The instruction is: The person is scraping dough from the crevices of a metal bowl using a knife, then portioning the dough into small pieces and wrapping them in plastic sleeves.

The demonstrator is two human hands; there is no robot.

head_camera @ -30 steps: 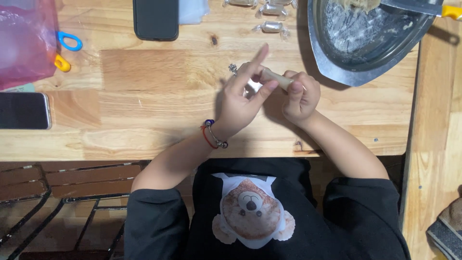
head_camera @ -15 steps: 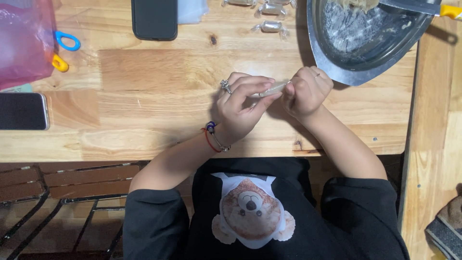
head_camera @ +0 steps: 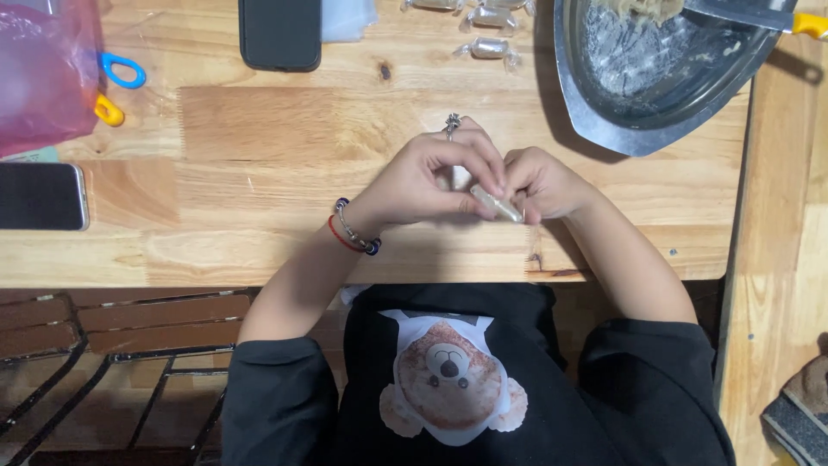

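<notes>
Both hands meet at frame centre over the wooden table (head_camera: 259, 129). Left hand (head_camera: 427, 177) & right hand (head_camera: 543, 183) each pinch an end of a small wrapped candy (head_camera: 498, 205); long axis runs upper left to lower right, btwn fingertips. Metal tray (head_camera: 621, 129) upper right, more wrapped candies (head_camera: 487, 47) top centre, phone (head_camera: 280, 33) upper left. Nothing blocks.
</notes>
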